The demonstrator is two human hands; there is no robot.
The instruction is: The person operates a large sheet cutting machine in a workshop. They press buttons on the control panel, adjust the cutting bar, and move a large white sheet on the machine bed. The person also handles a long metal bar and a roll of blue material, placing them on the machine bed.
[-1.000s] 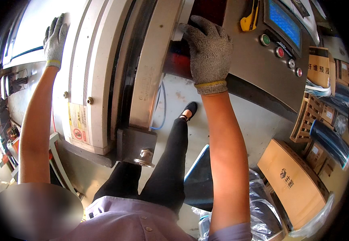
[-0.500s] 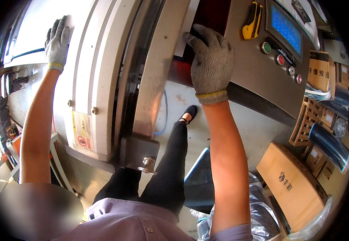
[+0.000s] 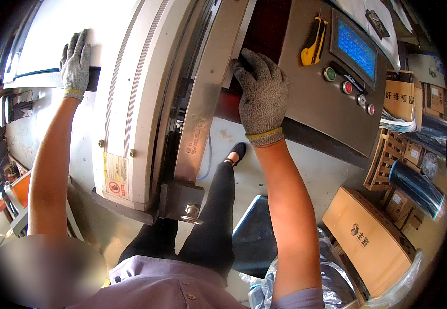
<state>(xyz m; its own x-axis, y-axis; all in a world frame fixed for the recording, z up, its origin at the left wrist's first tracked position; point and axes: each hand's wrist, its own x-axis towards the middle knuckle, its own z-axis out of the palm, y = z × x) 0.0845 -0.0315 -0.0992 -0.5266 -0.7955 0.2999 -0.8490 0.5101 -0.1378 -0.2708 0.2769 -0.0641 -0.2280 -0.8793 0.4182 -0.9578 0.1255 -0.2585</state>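
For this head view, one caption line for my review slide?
Gloved left hand rests on a white sheet; gloved right hand grips the machine's metal edge beside the control panel.

Both hands are in grey knit gloves here. The left hand (image 3: 75, 63) lies flat on the white sheet (image 3: 74, 31) on top of the big cream-coloured machine (image 3: 131, 103), up at its far left. The right hand (image 3: 260, 95) is on the other side of the machine, fingers pressed on the edge of the grey control panel (image 3: 319, 98), just beside the steel rail (image 3: 208, 103). On that panel sits a yellow utility knife (image 3: 313, 42), next to a blue screen (image 3: 356, 49) and a few round buttons (image 3: 329, 74). Below the panel, brown cardboard boxes (image 3: 370, 239) sit on the floor.
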